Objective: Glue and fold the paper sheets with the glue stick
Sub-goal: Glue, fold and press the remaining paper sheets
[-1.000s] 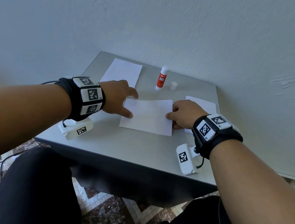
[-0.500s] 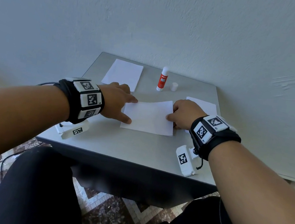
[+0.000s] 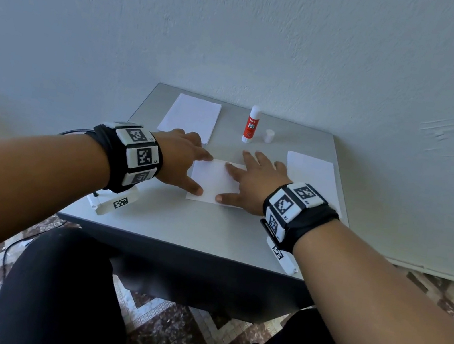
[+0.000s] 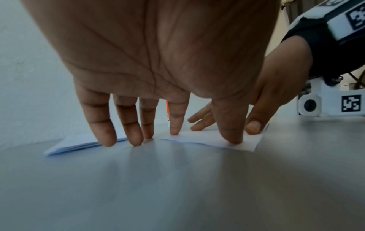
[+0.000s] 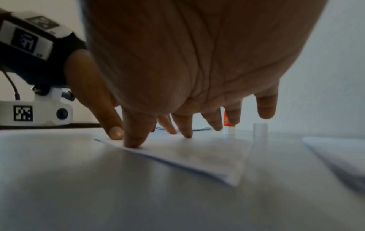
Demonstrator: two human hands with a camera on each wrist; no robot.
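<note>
Nearest, the person's knees sit under the front edge of the grey counter (image 3: 151,219). Just past that edge, both hands lie on a folded sheet (image 3: 212,181) in the middle. The left hand (image 3: 182,161) is spread flat, thumb and forefinger pressing the sheet's left edge, the other fingertips on the bare counter; it grasps nothing. The right hand (image 3: 254,182) is likewise spread and flat, thumb and forefinger pressing down on the sheet, the outer fingers raised a little; its grip is released too. From the right wrist view the sheet (image 5: 197,157) looks doubled, so I judge the fold made and now being pressed shut.

Farther back, a pile of paper (image 3: 190,116) lies at the left, and another sheet (image 3: 312,177) at the right, partly behind the right wrist. Between them, near the wall, the glue stick (image 3: 251,125) stands upright with its cap (image 3: 268,135) off, just beside it.

By my reckoning one sheet is nearly finished. Which of the two piles is finished work I cannot tell, and the stick has yet to be capped.
</note>
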